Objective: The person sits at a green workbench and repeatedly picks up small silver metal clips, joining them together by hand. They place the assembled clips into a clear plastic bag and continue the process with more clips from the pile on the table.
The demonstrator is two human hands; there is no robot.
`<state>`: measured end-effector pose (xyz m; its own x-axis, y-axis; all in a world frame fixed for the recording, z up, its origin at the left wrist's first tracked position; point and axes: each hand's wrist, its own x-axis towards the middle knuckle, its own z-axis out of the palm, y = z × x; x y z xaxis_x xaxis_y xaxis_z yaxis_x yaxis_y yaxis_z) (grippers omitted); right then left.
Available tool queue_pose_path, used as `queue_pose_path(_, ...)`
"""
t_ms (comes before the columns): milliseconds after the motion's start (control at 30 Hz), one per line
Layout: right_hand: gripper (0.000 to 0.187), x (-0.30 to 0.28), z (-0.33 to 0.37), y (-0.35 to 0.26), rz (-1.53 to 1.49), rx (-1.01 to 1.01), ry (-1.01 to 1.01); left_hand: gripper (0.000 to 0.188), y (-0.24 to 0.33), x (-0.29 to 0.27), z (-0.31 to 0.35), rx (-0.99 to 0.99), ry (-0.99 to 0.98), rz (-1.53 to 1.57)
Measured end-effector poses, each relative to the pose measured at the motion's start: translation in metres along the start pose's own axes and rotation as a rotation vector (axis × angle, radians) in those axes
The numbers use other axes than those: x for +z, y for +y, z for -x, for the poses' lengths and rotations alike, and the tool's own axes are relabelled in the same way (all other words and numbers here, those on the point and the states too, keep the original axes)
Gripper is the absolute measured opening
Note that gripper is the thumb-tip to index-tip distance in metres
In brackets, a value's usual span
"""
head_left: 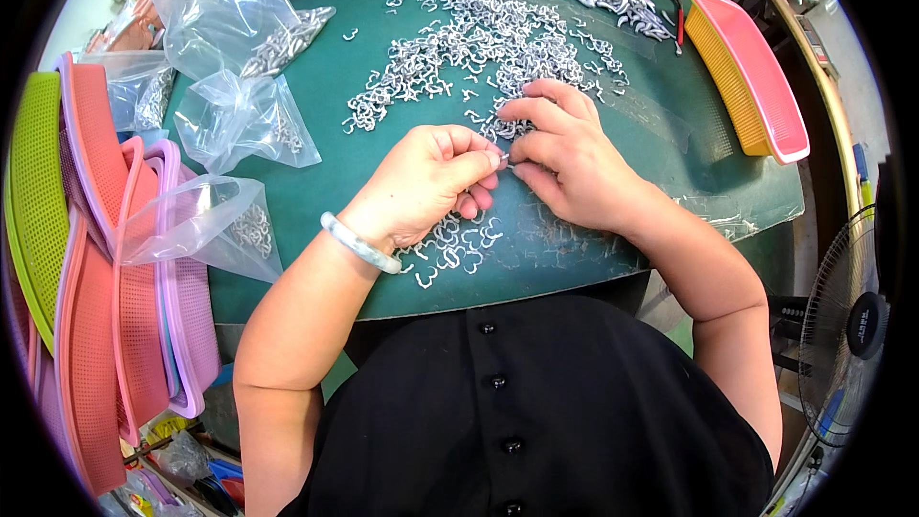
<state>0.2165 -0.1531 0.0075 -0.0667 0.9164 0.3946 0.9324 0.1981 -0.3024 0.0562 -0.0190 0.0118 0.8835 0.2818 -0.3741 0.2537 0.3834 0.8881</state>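
Your left hand [421, 182] is pinching a silvery piece [504, 156] at its fingertips [490, 160]; your right hand [579, 161] is hovering beside it, grip unclear.

We see pale lettering [865, 324] on the black round hub [869, 337] of the fan [825, 345], far right. It runs up and down the hub, tiny and blurred, too small for us to read. We can read no other text anywhere.

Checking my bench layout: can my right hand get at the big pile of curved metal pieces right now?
Likely yes: your right hand is at the near edge of the big pile of curved metal pieces, and nothing seems to block it.
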Motion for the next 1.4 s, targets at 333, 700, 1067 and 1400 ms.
queue_pose_path(333, 0.006, 0.01, -0.001, 0.002, 0.02, -0.056, 0.023, 0.017, 0.0, -0.002, -0.001, -0.008, 0.008, 0.029)
queue_pose_path(700, 0.004, 0.002, -0.003, 0.001, -0.069, -0.015, 0.084, 0.013, 0.002, -0.004, -0.001, -0.028, 0.004, 0.06)
queue_pose_path(1067, 0.009, -0.003, -0.006, -0.007, -0.021, -0.115, 0.163, 0.018, 0.003, 0.004, 0.0, -0.073, -0.026, 0.122)
queue_pose_path(1400, 0.015, 0.006, -0.004, 0.005, -0.058, -0.067, 0.173, 0.014, -0.001, 0.0, -0.001, -0.021, -0.036, 0.114)
